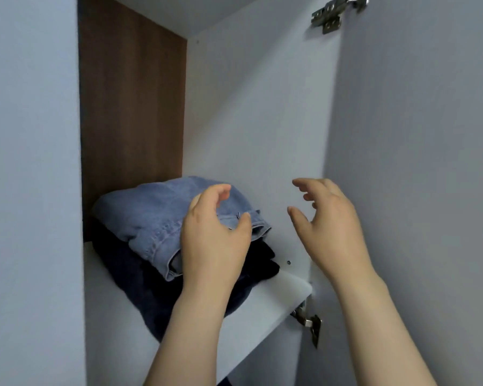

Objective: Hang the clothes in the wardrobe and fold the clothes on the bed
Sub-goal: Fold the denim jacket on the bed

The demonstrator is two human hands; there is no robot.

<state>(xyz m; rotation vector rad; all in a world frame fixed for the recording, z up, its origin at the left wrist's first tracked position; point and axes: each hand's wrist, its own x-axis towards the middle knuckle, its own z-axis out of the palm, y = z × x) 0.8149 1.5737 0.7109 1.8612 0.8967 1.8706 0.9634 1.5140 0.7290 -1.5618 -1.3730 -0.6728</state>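
Jeans (148,215), light blue and folded, are lying on top of a dark navy garment (140,280), which is also folded. Both are sitting on a white shelf (265,305) inside the wardrobe, toward the left and close to its brown wooden back panel (131,107). The left hand (212,240) is reaching up in front of the near right corner of the jeans. Its fingers are loosely curled with a gap to the thumb and are gripping nothing; whether they are touching the denim cannot be told. The right hand (329,229) is hovering to the right of the pile, in front of the white side wall (257,121), with its fingers spread wide, slightly bent and holding nothing. The wardrobe door (416,162) is standing open at the right, with one metal hinge (335,12) showing at the top and a lower hinge (310,324) under the shelf edge.
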